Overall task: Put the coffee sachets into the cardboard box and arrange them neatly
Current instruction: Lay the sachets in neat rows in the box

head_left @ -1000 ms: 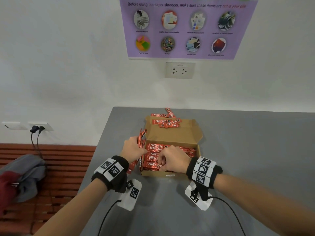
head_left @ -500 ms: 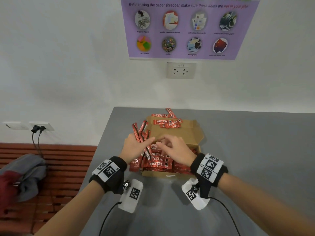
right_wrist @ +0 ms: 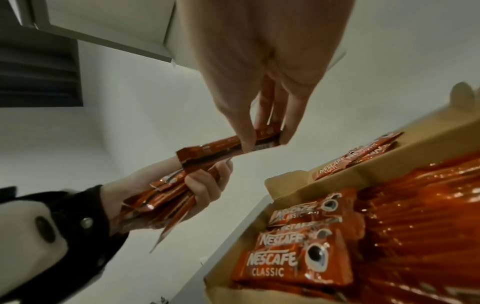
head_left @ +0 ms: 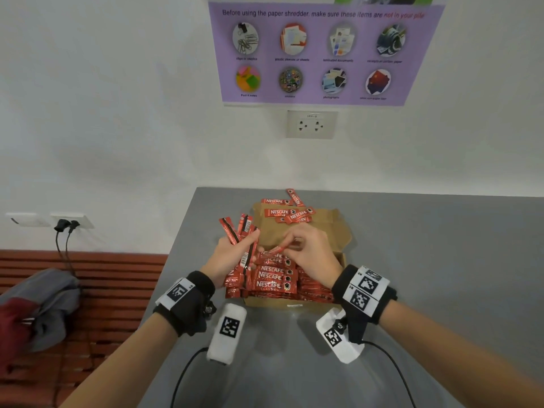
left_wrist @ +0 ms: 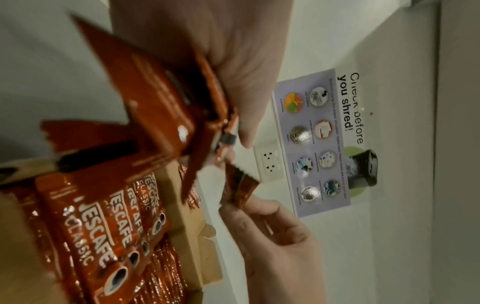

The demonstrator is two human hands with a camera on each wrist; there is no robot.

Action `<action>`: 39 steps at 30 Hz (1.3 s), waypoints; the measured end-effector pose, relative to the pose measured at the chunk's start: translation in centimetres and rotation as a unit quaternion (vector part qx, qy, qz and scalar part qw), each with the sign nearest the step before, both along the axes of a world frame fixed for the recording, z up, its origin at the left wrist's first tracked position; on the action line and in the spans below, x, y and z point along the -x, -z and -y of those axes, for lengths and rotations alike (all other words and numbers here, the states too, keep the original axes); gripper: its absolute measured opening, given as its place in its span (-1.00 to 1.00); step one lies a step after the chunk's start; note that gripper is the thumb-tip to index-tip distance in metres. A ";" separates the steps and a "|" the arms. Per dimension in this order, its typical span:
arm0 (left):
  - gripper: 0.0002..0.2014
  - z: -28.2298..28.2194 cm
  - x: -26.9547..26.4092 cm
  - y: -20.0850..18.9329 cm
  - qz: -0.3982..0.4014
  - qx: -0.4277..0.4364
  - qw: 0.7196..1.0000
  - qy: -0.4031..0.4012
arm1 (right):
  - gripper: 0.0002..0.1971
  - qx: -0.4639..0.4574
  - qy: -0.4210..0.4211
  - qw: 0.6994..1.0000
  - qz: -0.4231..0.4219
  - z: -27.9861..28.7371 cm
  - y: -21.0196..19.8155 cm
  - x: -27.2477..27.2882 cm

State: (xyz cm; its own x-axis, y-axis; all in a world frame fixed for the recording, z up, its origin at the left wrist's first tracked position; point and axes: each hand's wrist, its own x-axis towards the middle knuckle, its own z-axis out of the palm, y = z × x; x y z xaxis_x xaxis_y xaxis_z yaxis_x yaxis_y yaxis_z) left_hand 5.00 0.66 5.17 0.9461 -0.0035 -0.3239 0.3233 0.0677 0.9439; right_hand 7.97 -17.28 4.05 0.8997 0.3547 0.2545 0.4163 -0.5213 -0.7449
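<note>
A grey table (head_left: 412, 260) is seen from the head camera against a white wall, where a purple poster (head_left: 323, 54) hangs above a double socket (head_left: 311, 124); only the left wrist view takes in the poster's heading, "Check before you shred!". To the left of the table a wooden bench (head_left: 103, 290) carries a bundle of grey and red cloth (head_left: 35, 307), shown by the head view alone. A cardboard box (head_left: 294, 231) sits open near the table's front edge, its lid flap folded back. Rows of red coffee sachets (head_left: 272, 275) are packed flat in the box, and a few loose sachets (head_left: 287, 214) lie on the flap and just behind it. The printed fronts are read most clearly in the right wrist view. A fanned bundle of sachets (head_left: 241, 240) is gripped in the left hand (head_left: 228, 257) just beside the box's left wall, the fingers (right_wrist: 207, 189) curled round it, as the right wrist view confirms. Over the box, a single sachet (right_wrist: 221, 149) is pinched at one end between thumb and fingers by the right hand (head_left: 312, 251), its other end reaching the left hand's bundle.
</note>
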 end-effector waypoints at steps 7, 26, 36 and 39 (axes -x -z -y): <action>-0.65 0.6 0.1 -0.1 0.006 -0.012 0.999 0.047 | -0.79 -0.015 -0.013 0.999 0.048 -0.2 -0.2 -0.3; -0.85 0.6 0.1 0.0 0.075 -0.128 0.989 0.009 | -0.75 0.071 -0.108 0.985 -0.112 0.1 0.0 0.0; -0.95 -0.6 0.1 1.1 0.056 -0.182 0.977 -0.100 | -0.84 0.076 -0.046 0.984 -0.152 0.8 1.0 0.2; -0.94 -1.0 -0.1 1.0 0.053 -0.182 0.975 -0.111 | -0.83 0.137 -0.093 0.970 -0.179 0.7 1.2 0.6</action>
State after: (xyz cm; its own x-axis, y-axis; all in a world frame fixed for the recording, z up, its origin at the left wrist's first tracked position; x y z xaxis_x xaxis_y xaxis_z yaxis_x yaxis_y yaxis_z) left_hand 5.08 1.66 4.15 0.9387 0.3026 -0.1654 0.2381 -0.2216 0.9456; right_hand 7.35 -17.99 2.81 0.8268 0.5299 -0.1889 0.2623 -0.6601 -0.7039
